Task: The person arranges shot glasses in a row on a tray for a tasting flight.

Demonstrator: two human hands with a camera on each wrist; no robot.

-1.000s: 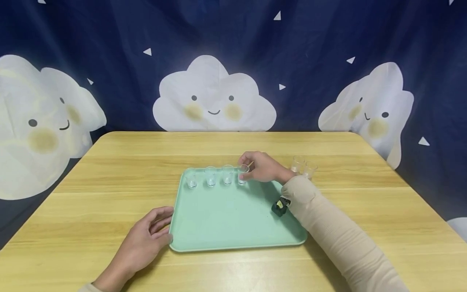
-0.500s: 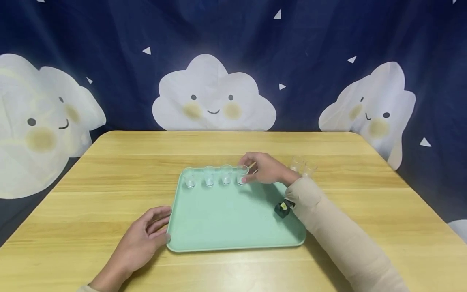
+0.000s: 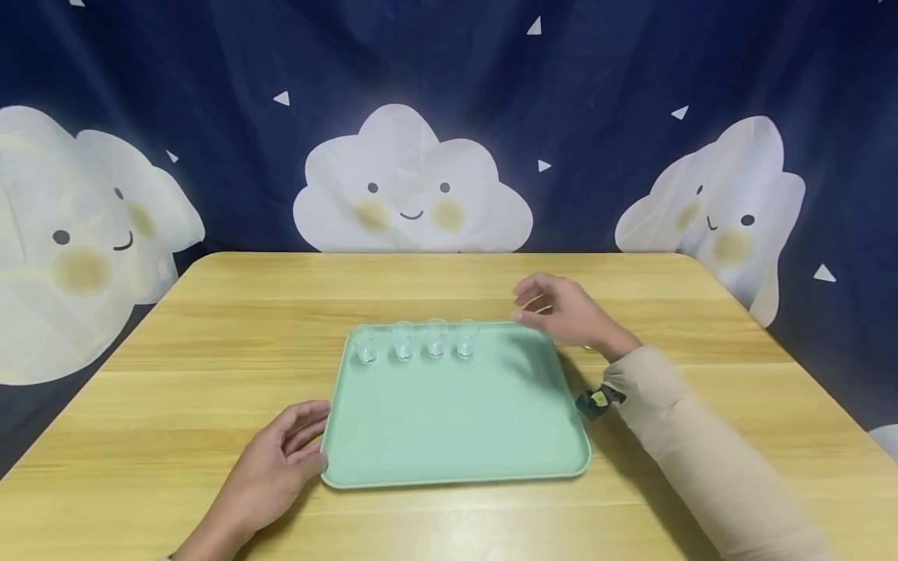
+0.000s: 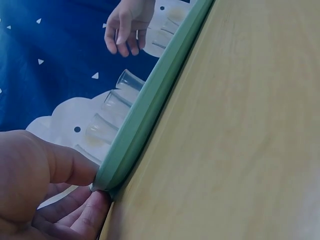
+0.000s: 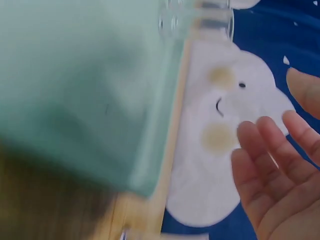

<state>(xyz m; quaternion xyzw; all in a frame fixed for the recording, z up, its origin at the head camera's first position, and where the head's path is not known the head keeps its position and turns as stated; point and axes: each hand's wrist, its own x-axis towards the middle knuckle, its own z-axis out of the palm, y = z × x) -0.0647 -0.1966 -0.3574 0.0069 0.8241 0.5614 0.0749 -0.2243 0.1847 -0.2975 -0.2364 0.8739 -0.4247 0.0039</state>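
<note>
A pale green tray [image 3: 456, 421] lies on the wooden table. Along its far edge several small clear shot glasses stand in a row, from the left-hand glass [image 3: 365, 347] to the right-hand glass [image 3: 466, 341]. My left hand [image 3: 277, 460] is at the tray's left edge; in the left wrist view its thumb and fingers pinch the rim at a corner. Above the tray's far right corner hovers my right hand [image 3: 561, 312], fingers loosely spread and holding nothing. In the left wrist view, two more clear glasses [image 4: 162, 37] appear beyond the right hand; the head view mostly hides them.
The wooden table [image 3: 210, 351] extends around the tray on all sides. A dark blue curtain [image 3: 575, 93] with white clouds hangs behind its far edge. A small black device [image 3: 596, 400] is strapped at the right wrist.
My right hand has let go of the right-hand glass in the row and moved right, over the tray's far right corner. The glass stays on the tray; my left hand stays put.
</note>
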